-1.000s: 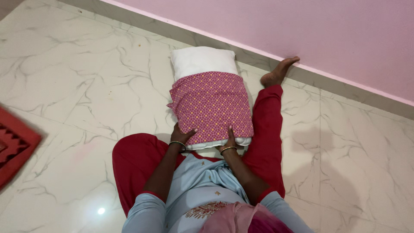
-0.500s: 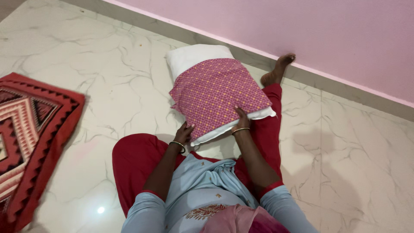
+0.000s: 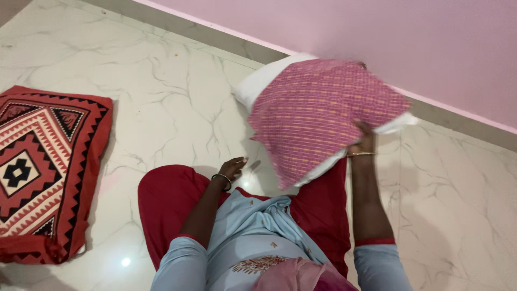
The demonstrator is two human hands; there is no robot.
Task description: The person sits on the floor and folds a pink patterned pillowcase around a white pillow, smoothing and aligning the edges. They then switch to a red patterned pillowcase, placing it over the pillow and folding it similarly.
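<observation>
Lifted by right hand [image 3: 364, 141], pillow [image 3: 323, 116] hides foot.

The right hand [image 3: 364, 141] is raised with its arm stretched forward, fingers clamped on a grip, a bangle at the wrist. The left hand [image 3: 232, 168] hangs low near the red-clad knee, fingers loosely curled, holding nothing, elbow bent.

Head view, steeply downward (close overhead)
</observation>
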